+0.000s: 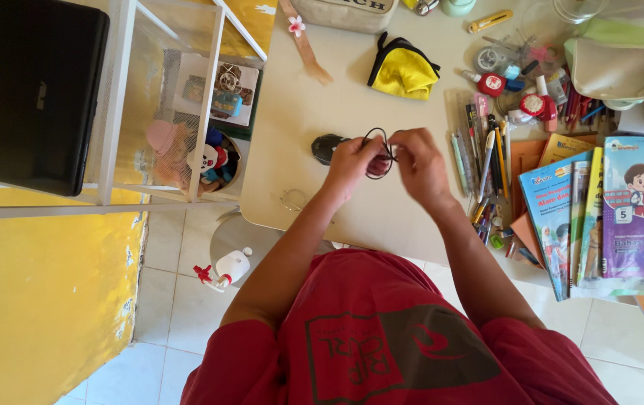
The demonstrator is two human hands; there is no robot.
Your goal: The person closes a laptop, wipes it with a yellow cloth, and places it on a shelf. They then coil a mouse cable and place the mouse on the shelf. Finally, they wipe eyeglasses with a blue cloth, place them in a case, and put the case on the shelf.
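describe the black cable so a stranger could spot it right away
Start at the cream table, then find both hands meeting near its middle. The black cable is looped between them, leading left to a dark mouse; it is the only thin black loop there.

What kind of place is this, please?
Probably a study desk in a home: school books and many pens lie on the table, a laptop sits nearby, and the floor is tiled.
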